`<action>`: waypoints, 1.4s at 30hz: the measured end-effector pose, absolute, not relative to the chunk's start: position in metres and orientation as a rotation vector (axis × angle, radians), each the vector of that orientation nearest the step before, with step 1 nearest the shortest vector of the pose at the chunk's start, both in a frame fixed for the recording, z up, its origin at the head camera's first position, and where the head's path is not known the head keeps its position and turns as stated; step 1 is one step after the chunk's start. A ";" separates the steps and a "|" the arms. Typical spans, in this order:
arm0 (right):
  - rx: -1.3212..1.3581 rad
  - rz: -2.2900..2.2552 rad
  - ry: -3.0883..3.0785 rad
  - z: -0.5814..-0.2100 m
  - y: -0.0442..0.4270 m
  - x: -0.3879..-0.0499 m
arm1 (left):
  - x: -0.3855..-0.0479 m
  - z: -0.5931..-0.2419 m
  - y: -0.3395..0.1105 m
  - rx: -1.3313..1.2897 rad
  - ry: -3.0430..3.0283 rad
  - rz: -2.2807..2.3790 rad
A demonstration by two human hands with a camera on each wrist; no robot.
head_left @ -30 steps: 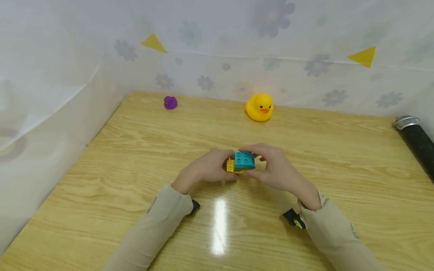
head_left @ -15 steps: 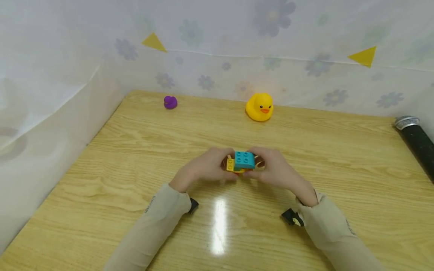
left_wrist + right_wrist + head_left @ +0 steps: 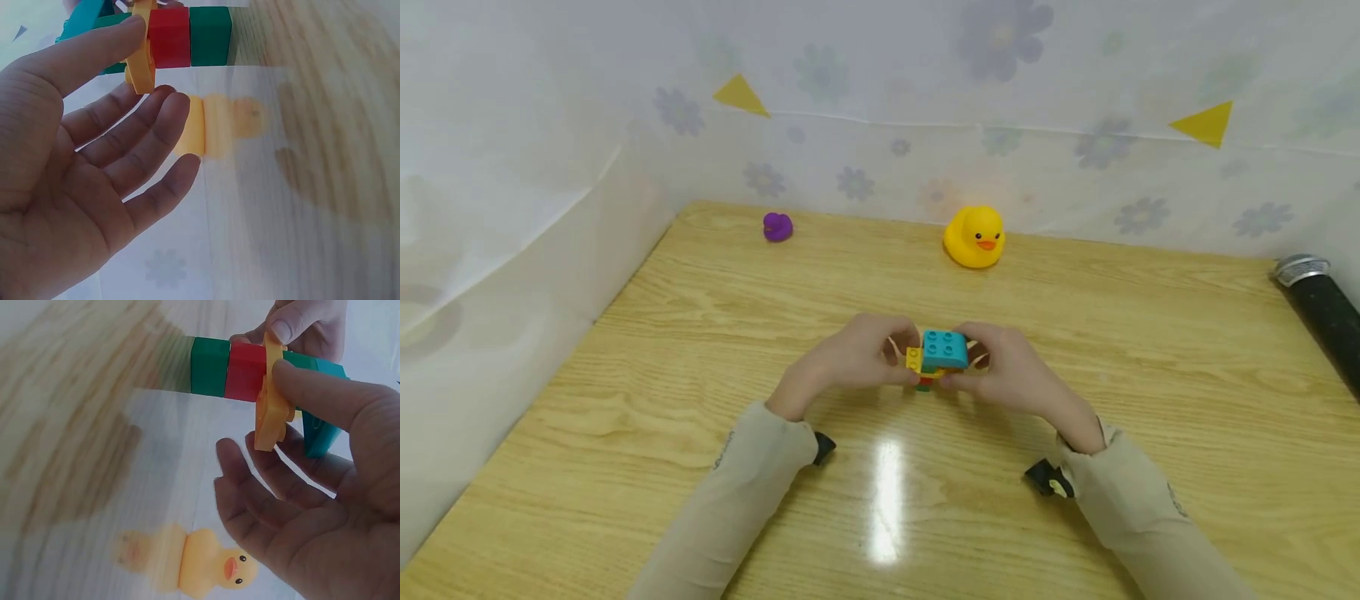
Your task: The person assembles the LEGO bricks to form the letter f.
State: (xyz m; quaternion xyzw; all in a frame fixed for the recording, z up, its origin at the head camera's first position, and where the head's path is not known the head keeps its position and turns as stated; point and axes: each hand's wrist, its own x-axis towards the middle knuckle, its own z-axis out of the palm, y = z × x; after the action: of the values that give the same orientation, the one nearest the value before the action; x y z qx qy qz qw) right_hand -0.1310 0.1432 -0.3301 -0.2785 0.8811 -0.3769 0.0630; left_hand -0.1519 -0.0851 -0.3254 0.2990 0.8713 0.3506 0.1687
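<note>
A stack of toy building bricks stands upright on the table between both hands. Its top is a teal brick (image 3: 945, 348) with studs. Below come a green brick, a long yellow brick (image 3: 272, 419), a red brick (image 3: 170, 37) and a green brick (image 3: 210, 36) at the bottom. My left hand (image 3: 857, 354) pinches the left end of the yellow brick, thumb in front. My right hand (image 3: 1011, 371) holds the right side, its thumb on the yellow brick in the right wrist view. The other fingers of each hand spread loosely behind; some fingertip contacts are hidden.
A yellow rubber duck (image 3: 974, 238) sits at the back of the wood-grain table (image 3: 715, 300). Left of it is a small purple duck (image 3: 777, 227). At the right edge lies a black microphone (image 3: 1322, 308) with a silver head. A white flowered curtain (image 3: 895, 75) closes off the back.
My left hand has shifted slightly back and loosened around the stack. The brick stack has moved a little right and back, and its lower red and green bricks now show more.
</note>
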 end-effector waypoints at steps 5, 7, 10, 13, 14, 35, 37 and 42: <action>-0.816 -1.114 2.669 -0.332 0.144 -0.133 | -0.152 -0.325 -0.084 0.875 2.493 0.982; -0.795 -1.109 2.670 -0.333 0.144 -0.133 | -0.153 -0.325 -0.084 0.882 2.501 0.973; -0.775 -1.119 2.674 -0.333 0.144 -0.133 | -0.153 -0.325 -0.084 0.883 2.509 0.967; -0.774 -1.153 2.687 -0.334 0.146 -0.134 | -0.153 -0.326 -0.083 0.877 2.516 0.978; -0.777 -1.166 2.691 -0.334 0.146 -0.134 | -0.153 -0.326 -0.083 0.875 2.519 0.982; -0.589 -1.483 2.725 -0.328 0.147 -0.135 | -0.152 -0.323 -0.084 0.897 2.574 1.150; -0.616 -1.478 2.742 -0.329 0.147 -0.136 | -0.152 -0.323 -0.084 0.887 2.577 1.163; -0.586 -1.486 2.721 -0.330 0.148 -0.136 | -0.153 -0.323 -0.083 0.875 2.579 1.180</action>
State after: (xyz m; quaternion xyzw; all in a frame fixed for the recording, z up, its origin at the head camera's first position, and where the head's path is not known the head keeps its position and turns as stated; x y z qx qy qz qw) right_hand -0.1356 0.1485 -0.3300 -0.1858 0.8623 -0.4710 -0.0067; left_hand -0.1533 -0.0827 -0.3230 0.2937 0.8656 0.3961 0.0868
